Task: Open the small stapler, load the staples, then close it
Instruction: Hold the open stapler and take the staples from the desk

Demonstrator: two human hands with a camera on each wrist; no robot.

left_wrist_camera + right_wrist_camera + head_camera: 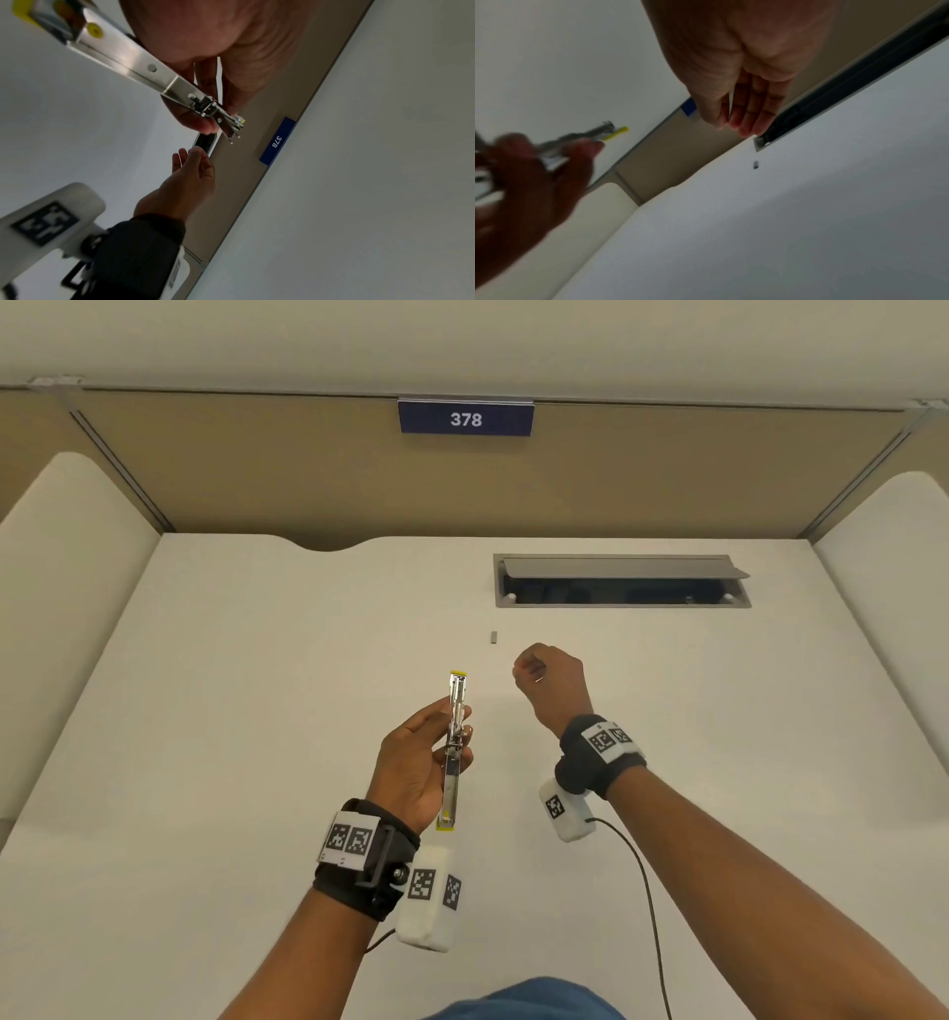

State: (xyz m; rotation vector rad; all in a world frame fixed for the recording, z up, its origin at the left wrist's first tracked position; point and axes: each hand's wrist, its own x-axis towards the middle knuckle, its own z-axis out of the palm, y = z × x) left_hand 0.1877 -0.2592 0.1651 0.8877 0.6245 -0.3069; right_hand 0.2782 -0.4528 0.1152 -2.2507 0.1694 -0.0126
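Observation:
The small stapler (454, 737) is swung open into one long metal strip with yellow tips at both ends. My left hand (411, 757) grips it at the hinge and holds it above the white desk (257, 711), pointing away from me. The left wrist view shows the stapler (144, 67) running from the palm (231, 50) to the hinge. A short grey staple strip (494, 637) lies on the desk beyond it, also in the right wrist view as the staple strip (756, 164). My right hand (547, 683) hovers just short of the strip, fingers (741, 113) loose and holding nothing.
An open cable slot (621, 582) with a grey flap is set into the desk behind the staples. A beige partition with a blue sign reading 378 (464, 419) closes the back. Padded side panels (67, 557) flank the desk. A black cable (647, 891) trails from my right wrist.

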